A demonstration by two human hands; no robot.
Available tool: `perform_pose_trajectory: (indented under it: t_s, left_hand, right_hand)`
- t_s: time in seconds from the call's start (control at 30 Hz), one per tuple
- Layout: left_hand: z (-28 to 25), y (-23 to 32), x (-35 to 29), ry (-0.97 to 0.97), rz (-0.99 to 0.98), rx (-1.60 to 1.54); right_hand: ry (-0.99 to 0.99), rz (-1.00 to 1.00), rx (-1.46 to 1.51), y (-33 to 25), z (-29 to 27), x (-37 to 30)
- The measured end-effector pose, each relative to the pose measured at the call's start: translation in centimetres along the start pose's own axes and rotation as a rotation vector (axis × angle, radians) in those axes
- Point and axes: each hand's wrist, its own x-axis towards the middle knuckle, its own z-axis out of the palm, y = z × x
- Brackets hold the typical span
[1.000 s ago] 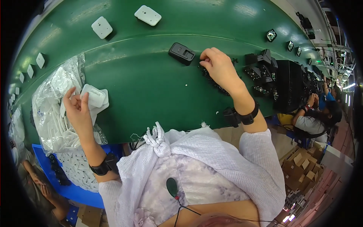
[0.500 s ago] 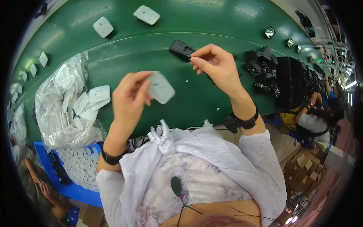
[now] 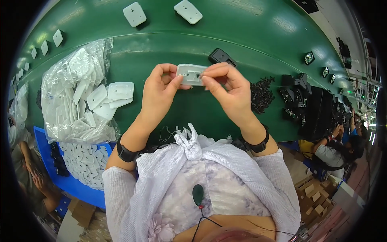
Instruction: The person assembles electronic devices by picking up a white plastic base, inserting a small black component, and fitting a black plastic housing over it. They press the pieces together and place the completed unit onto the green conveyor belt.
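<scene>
A clear plastic bag (image 3: 60,117) lies on the green table (image 3: 161,48), bulging with white plates that pile toward its right side. At its right edge some loose white plates (image 3: 121,90) overlap one another. Just below the bag, on the side toward the person, sits a blue bin (image 3: 90,196), filled with many small white pieces (image 3: 84,165) and, along its left side, a strip of dark parts (image 3: 59,159). Beyond the bag, toward the far side of the table, two more pale plates (image 3: 134,14) (image 3: 188,11) lie apart from each other. Any lettering on the black device (image 3: 221,56), well to the right of the bag, is too small to read, and so are any marks on the plates. The held white plate (image 3: 186,74) is up in front of the person, to the right of the bag and apart from it. The left hand (image 3: 162,86) grasps its left end between thumb and fingers, the forearm slanting up and inward. The right hand (image 3: 229,86) mirrors that slant from the opposite side, wrist bent, thumb and forefinger drawn together at the plate's right end; I cannot tell whether they grip the plate or a small dark part against it. Farther from the bag, past the right hand, lies a heap of tiny black parts (image 3: 263,97), with larger black housings (image 3: 289,94) beyond. A dark band circles each wrist.
</scene>
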Motion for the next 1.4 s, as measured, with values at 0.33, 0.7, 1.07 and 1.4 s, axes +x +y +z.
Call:
perform_pose_trajectory:
  t_s: [0.33,0.7,1.07,1.4]
  left_hand:
    - [0.1,1.3,-0.1,-0.102,-0.174,-0.283]
    - [0.3,0.0,-1.1,-0.088,0.079,-0.129]
    - [0.8,0.5,-2.0,-0.033,0.173,-0.016]
    - [0.0,0.5,-2.0,-0.034,0.068,-0.166]
  right_hand:
    - [0.076,-0.399,-0.843,2.4,1.0,1.5]
    - [-0.094,0.167,-0.326,1.1,0.2,1.9]
    - [-0.072,0.185,-0.419,0.5,0.7,1.5]
    - [-0.008,-0.136,-0.591,1.8,1.2,-0.6]
